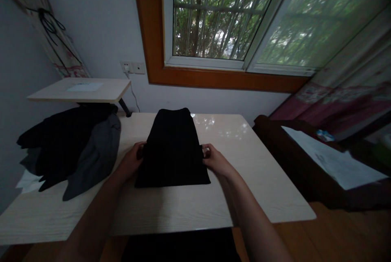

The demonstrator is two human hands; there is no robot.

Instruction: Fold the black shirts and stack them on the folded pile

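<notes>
A folded black garment (172, 152) lies flat on the pale wooden table (262, 172), narrower at its far end and wider toward me. Its exact kind cannot be made out. At its left edge, about midway along, my left hand (134, 158) grips the cloth with curled fingers. Opposite, my right hand (215, 159) pinches the right edge between thumb and fingers. Both hands rest close to the tabletop, and the fingertips are partly hidden by the dark fabric.
A heap of black and grey clothes (100, 148) lies at the left, partly beneath a small raised shelf (82, 95). A wall socket (132, 67) with a plugged cord is behind. Beyond the table's right edge stands a dark brown piece of furniture (302, 168) with a white sheet (332, 160).
</notes>
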